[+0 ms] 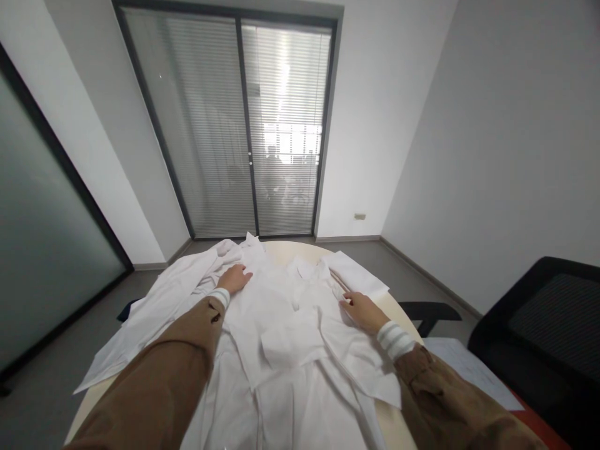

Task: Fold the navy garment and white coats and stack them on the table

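1. Left hand (pixel 234 279), fingers loosely parted, rests on the white shirt (pixel 281 300) spread mid-table!
2. Right hand (pixel 363 310) bends its fingertips against the shirt's right side; pinching, I can't tell.
3. Paper sheet (pixel 469 369), right: marks unreadable.
4. Round table (pixel 293 250) shows bare far rim; armrest (pixel 434 310) beside its right edge.

Clothes (pixel 290 340) lie across the tabletop (pixel 288 251) — a chair (pixel 557 331) to its right, glass panels (pixel 206 137) beyond its far edge.
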Motion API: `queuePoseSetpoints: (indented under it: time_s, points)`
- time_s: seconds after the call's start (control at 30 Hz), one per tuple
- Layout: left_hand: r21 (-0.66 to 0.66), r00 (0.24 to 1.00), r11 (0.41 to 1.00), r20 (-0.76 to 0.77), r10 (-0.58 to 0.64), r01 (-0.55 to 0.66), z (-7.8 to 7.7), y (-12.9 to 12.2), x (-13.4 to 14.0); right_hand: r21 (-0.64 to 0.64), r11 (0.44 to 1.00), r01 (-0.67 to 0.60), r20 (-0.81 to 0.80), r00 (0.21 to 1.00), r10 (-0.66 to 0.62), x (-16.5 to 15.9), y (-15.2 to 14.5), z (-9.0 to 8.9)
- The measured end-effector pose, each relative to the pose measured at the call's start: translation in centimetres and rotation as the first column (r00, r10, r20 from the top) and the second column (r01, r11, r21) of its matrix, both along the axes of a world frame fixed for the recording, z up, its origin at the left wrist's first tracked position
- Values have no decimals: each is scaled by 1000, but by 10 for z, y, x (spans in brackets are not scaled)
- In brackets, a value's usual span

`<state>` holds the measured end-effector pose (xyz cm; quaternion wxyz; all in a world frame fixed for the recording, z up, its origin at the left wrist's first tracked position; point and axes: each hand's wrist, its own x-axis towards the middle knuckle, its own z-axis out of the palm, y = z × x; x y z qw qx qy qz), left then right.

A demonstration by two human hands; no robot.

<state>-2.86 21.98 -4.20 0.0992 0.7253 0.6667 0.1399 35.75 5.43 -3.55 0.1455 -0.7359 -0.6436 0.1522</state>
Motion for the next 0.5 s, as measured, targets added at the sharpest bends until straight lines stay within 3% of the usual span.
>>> queuePoseSetpoints:
  time_s: [0.17, 0.33, 0.4, 0.5]
  points:
    - [121, 994, 991, 95, 45, -57, 11, 2, -1, 154, 988, -13, 65, 998, 3, -5, 18, 40]
    - [260, 962, 955, 264, 72, -143, 29, 4, 1, 309, 948, 82, 37, 994, -98, -7, 47, 90]
    - [260, 931, 951, 358, 65, -167, 31, 7, 4, 380, 916, 126, 8, 990, -139, -6, 62, 99]
    - [188, 927, 975, 373, 42, -119, 25, 11, 7, 430, 888, 161, -22, 986, -168, -2, 82, 93]
